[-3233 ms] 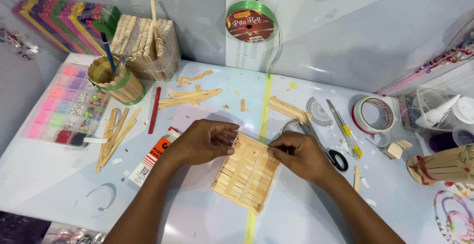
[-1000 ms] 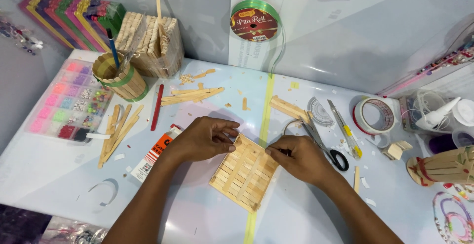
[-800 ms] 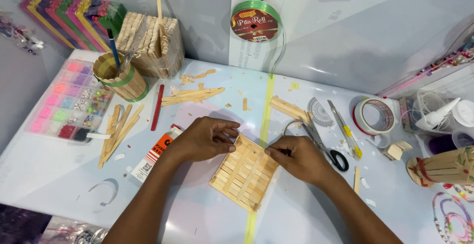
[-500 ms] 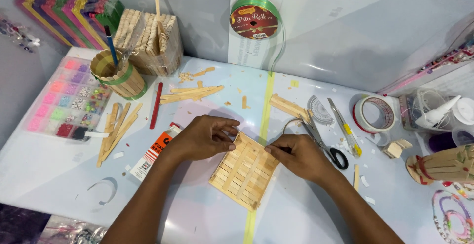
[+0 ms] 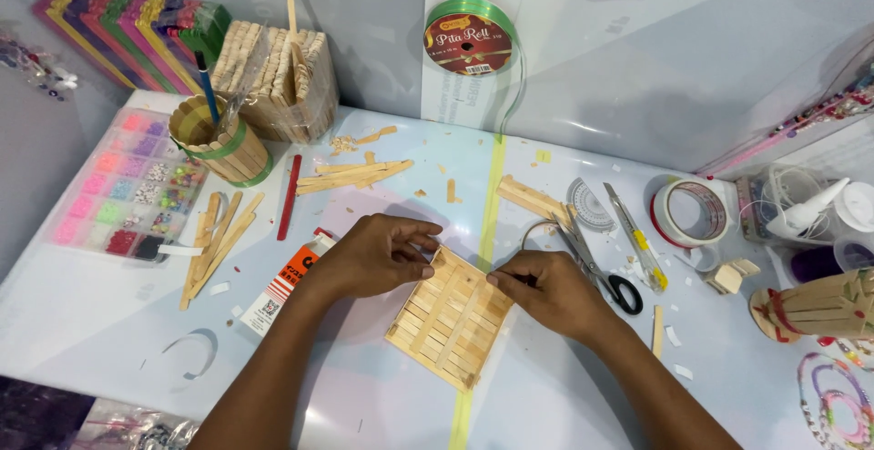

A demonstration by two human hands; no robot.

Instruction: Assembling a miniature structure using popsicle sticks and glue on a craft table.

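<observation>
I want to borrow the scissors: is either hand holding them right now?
No: the scissors lie on the table beside the right hand, while both it and the left hand touch the stick panel.

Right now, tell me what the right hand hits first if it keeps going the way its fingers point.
The right hand points leftward over the stick panel; it would probably meet the left hand fingertips first.

Hobby craft workspace, white table (image 5: 109,323) strewn with loose wooden craft sticks (image 5: 214,241), bead organiser tray (image 5: 123,182), green ribbon spool (image 5: 472,36), tape roll (image 5: 689,212), scissors (image 5: 596,263), coloured foam sheets (image 5: 118,27) stacked against the wall
</observation>
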